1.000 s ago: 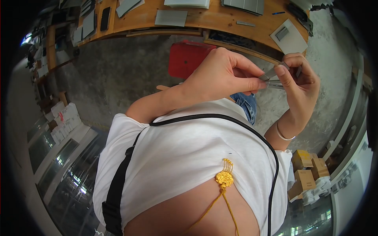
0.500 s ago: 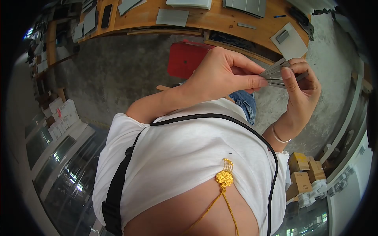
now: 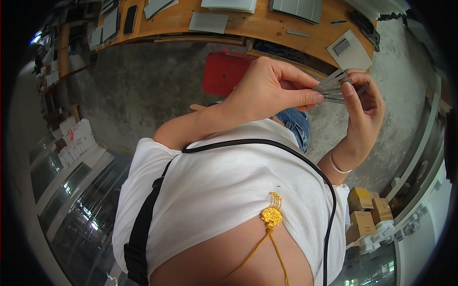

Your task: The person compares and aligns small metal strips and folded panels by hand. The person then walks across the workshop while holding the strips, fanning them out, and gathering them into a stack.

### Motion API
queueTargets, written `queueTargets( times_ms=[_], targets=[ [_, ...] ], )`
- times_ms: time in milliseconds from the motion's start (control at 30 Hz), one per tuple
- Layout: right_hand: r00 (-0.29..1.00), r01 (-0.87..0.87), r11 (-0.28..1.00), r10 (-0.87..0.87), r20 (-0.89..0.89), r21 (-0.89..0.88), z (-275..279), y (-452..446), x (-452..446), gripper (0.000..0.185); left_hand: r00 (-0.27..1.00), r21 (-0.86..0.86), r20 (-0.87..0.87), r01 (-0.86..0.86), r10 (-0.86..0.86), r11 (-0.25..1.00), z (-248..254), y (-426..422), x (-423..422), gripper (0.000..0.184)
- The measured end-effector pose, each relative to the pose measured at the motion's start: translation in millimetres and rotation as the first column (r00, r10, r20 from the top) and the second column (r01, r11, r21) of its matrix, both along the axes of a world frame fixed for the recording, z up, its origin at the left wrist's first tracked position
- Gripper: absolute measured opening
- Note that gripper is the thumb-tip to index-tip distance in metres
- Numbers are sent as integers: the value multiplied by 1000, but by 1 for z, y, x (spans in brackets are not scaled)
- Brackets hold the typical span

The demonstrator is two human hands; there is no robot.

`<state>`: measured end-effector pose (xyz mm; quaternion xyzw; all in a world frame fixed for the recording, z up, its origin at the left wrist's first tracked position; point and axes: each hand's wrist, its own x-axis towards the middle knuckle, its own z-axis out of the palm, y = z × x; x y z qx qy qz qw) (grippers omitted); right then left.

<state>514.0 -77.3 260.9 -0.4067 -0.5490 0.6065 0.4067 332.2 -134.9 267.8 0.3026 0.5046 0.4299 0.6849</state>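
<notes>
At 2 o'clock I hold a fan of thin grey strips (image 3: 330, 88). My left hand (image 3: 279, 93) pinches their gathered ends between thumb and forefinger; my right hand (image 3: 363, 102), fingers curled, grips the splayed ends. From the strips, the wooden table (image 3: 260, 29) lies toward 12, the red stool (image 3: 222, 78) toward 9.

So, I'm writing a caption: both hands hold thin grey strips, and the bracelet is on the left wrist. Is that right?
Not quite: the bracelet is on the right wrist, as the head view shows. The left hand and right hand do both hold thin grey strips.
</notes>
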Motion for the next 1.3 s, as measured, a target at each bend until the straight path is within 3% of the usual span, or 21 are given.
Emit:
queueTargets(
  times_ms=[233, 433, 500, 633, 667, 733, 800, 900, 933, 1033, 1167, 1300],
  targets=[
    [1000, -13, 995, 12, 8, 97, -5, 6, 1, 8, 999, -35, -6, 50, -50, 998, -2, 3, 3, 20],
    [974, 186, 980, -174, -147, 68, -17, 16, -4, 5, 996, -43, -50, 66, -68, 997, -9, 5, -1, 21],
    [881, 304, 952, -294, -371, -31, -18, 24, -4, 6, 997, -52, -25, 68, -69, 996, -15, 4, -3, 20],
    [690, 376, 892, -451, -565, -252, -19, 43, 9, 16, 997, -72, 74, 28, -23, 997, -15, 6, -8, 19],
    [692, 374, 892, -450, -565, -252, -23, 48, 16, 16, 997, -72, 74, 26, -20, 997, -13, 7, -9, 19],
    [697, 10, 970, -180, -694, -241, -32, 53, 22, 15, 991, -89, 114, -64, 74, 994, -11, 7, -13, 19],
    [752, 11, 937, -237, -614, -348, -39, 47, 15, 15, 987, -76, 124, -97, 106, 992, -10, 8, -15, 20],
    [791, -162, 915, -104, -603, -369, -37, 30, 0, 29, 977, -59, 142, -151, 158, 987, -9, 11, -16, 20],
    [791, -147, 893, -152, -592, -426, -33, 25, -8, 32, 972, -55, 151, -174, 181, 983, -9, 12, -16, 20],
    [886, -165, 931, -5, -465, -326, -35, 13, -20, 26, 969, -20, 146, -200, 201, 979, -10, 11, -20, 20],
    [951, 16, 955, -107, -292, -296, -29, 8, -31, 17, 964, -15, 152, -219, 218, 976, -9, 10, -20, 20],
    [940, 30, 964, -116, -320, -263, -28, 9, -32, 16, 974, -16, 143, -174, 174, 985, -9, 8, -20, 18]
  ],
)
